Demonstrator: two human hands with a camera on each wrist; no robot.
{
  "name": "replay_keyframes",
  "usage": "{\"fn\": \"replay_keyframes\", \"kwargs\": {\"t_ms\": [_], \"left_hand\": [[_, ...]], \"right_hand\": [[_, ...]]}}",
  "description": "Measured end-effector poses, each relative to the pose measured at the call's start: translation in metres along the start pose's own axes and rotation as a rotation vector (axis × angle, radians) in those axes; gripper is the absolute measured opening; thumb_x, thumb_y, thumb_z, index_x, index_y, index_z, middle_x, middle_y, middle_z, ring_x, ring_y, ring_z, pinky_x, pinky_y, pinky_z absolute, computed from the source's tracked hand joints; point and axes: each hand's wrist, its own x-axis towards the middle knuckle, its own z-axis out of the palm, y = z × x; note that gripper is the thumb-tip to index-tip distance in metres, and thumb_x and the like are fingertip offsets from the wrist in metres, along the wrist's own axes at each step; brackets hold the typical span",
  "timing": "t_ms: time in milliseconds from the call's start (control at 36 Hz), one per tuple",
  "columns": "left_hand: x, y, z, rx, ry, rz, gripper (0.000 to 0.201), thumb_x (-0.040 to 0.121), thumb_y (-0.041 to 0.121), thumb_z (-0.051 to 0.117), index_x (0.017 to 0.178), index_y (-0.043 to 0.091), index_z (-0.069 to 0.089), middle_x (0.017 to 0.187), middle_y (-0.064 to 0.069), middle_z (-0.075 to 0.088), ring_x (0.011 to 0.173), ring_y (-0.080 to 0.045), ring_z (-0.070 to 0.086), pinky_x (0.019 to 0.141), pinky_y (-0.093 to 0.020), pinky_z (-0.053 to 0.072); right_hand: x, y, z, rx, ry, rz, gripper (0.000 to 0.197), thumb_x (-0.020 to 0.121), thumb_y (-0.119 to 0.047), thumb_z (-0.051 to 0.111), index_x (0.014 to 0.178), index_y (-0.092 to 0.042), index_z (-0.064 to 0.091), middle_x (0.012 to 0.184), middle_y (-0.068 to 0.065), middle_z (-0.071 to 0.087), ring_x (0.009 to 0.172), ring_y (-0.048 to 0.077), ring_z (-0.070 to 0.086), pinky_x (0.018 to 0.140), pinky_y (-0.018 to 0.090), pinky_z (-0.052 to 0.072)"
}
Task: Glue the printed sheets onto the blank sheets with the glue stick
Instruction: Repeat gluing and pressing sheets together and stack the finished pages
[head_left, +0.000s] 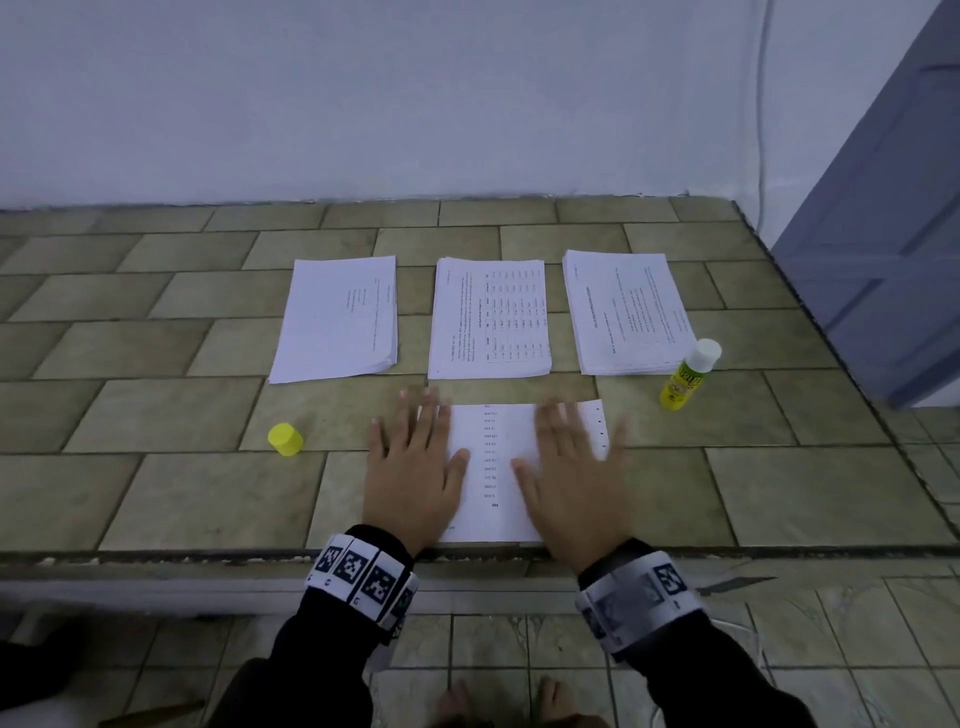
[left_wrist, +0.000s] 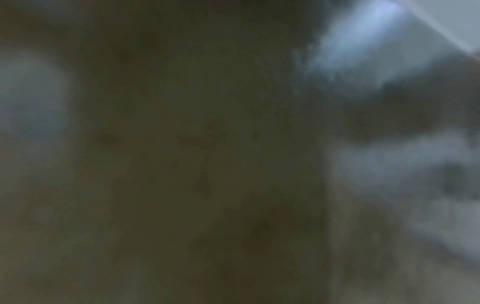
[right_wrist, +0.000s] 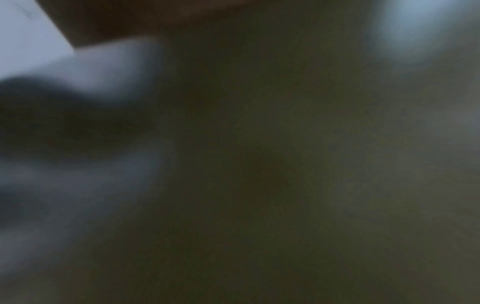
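The printed sheet (head_left: 491, 467) at the worktop's (head_left: 156, 493) six o'clock edge is pressed flat by both hands, left (head_left: 413, 475) and right (head_left: 574, 478), fingers straight, nothing gripped, with the uncapped glue stick (head_left: 688, 376) stood at two o'clock.

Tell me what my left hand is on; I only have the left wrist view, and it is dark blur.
Observer: Your left hand lies flat, fingers straight, on the left edge of a printed sheet near the counter's front edge.
Operator: Give me the right hand.
Observer: The right hand presses flat on the same sheet's right half.
Operator: Find the glue stick.
Observer: The glue stick stands uncapped, tilted, at the right, beside the rightmost paper stack.
Operator: And its cap.
Observer: The yellow cap sits left of your left hand.
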Motion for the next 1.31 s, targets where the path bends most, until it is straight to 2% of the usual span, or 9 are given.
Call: {"fn": "replay_keyframes", "kwargs": {"t_ms": [83, 139, 222, 389, 611, 750, 833, 1083, 1305], "left_hand": [[0.0, -0.001, -0.001, 0.005, -0.019, 0.006, 0.069, 0.098, 0.05, 0.013, 0.153, 0.012, 0.031, 0.163, -0.009, 0.02, 0.15, -0.034, 0.012, 0.116, -0.06, 0.016], [0.0, -0.001, -0.001, 0.013, -0.027, 0.012, 0.069, 0.099, 0.048, 0.013, 0.151, 0.011, 0.036, 0.161, -0.012, 0.024, 0.148, -0.038, 0.021, 0.114, -0.061, 0.021], [0.001, 0.0, -0.001, 0.014, -0.016, 0.01, 0.067, 0.098, 0.048, 0.019, 0.148, 0.009, 0.041, 0.158, -0.015, 0.031, 0.144, -0.041, 0.029, 0.111, -0.063, 0.025], [0.0, 0.001, -0.002, 0.019, -0.031, 0.003, 0.068, 0.097, 0.048, 0.02, 0.149, 0.008, 0.039, 0.158, -0.019, 0.029, 0.145, -0.044, 0.025, 0.113, -0.063, 0.023], [0.0, 0.001, -0.004, 0.017, -0.066, -0.003, 0.075, 0.096, 0.052, 0.012, 0.153, 0.005, 0.029, 0.161, -0.016, 0.02, 0.148, -0.042, 0.018, 0.117, -0.06, 0.017], [0.0, -0.002, -0.004, 0.002, -0.089, -0.008, 0.082, 0.091, 0.057, 0.001, 0.157, 0.008, 0.012, 0.165, -0.008, 0.005, 0.152, -0.033, 0.002, 0.121, -0.055, 0.004], [0.001, -0.002, -0.005, 0.013, -0.112, -0.007, 0.084, 0.089, 0.058, -0.003, 0.157, 0.009, 0.009, 0.165, -0.008, 0.001, 0.152, -0.033, -0.001, 0.12, -0.053, 0.001], [0.0, -0.002, -0.007, 0.014, -0.151, 0.005, 0.089, 0.087, 0.063, -0.006, 0.157, 0.008, 0.004, 0.164, -0.011, -0.006, 0.151, -0.034, -0.005, 0.12, -0.054, -0.003], [-0.001, -0.003, -0.007, -0.01, -0.139, 0.0, 0.098, 0.084, 0.071, -0.018, 0.156, 0.007, 0.001, 0.164, -0.01, -0.007, 0.152, -0.031, -0.006, 0.12, -0.052, -0.004]], "right_hand": [[0.005, -0.03, 0.006, 0.125, -0.139, -0.198, 0.066, 0.097, -0.046, 0.01, 0.153, -0.012, 0.019, 0.162, 0.002, 0.01, 0.149, 0.016, 0.003, 0.117, 0.06, 0.008], [0.006, -0.036, 0.01, 0.106, -0.151, -0.234, 0.061, 0.098, -0.044, 0.019, 0.147, -0.012, 0.038, 0.157, 0.002, 0.03, 0.146, 0.015, 0.022, 0.114, 0.059, 0.02], [0.006, -0.023, 0.018, 0.076, -0.151, -0.204, 0.063, 0.098, -0.05, 0.022, 0.144, -0.012, 0.044, 0.152, 0.003, 0.039, 0.141, 0.017, 0.035, 0.112, 0.055, 0.017], [-0.002, 0.032, 0.009, 0.034, -0.116, 0.014, 0.078, 0.091, -0.06, 0.006, 0.154, -0.016, 0.017, 0.161, -0.002, 0.017, 0.148, 0.01, 0.012, 0.114, 0.052, -0.008], [-0.003, 0.049, -0.01, 0.063, -0.22, 0.094, 0.078, 0.09, -0.058, -0.007, 0.155, -0.018, 0.007, 0.163, -0.007, 0.003, 0.149, 0.006, 0.0, 0.116, 0.054, -0.007], [0.004, 0.059, -0.038, 0.42, -0.243, 0.188, 0.062, 0.1, -0.047, 0.029, 0.15, -0.011, 0.025, 0.157, 0.001, 0.026, 0.147, 0.02, 0.02, 0.118, 0.044, 0.023], [0.007, 0.057, -0.06, 0.406, -0.213, 0.121, 0.038, 0.098, -0.036, 0.04, 0.125, -0.009, 0.044, 0.121, 0.006, 0.054, 0.117, 0.023, 0.049, 0.093, 0.037, 0.044], [0.043, 0.05, -0.069, 0.117, -0.38, -0.005, 0.026, 0.099, -0.019, 0.044, 0.123, -0.008, 0.044, 0.126, 0.009, 0.05, 0.114, 0.024, 0.048, 0.088, 0.035, 0.044], [0.05, 0.054, -0.056, -0.078, -0.347, -0.055, 0.03, 0.099, -0.018, 0.046, 0.127, -0.007, 0.048, 0.132, 0.011, 0.043, 0.12, 0.025, 0.045, 0.091, 0.035, 0.045]]}}
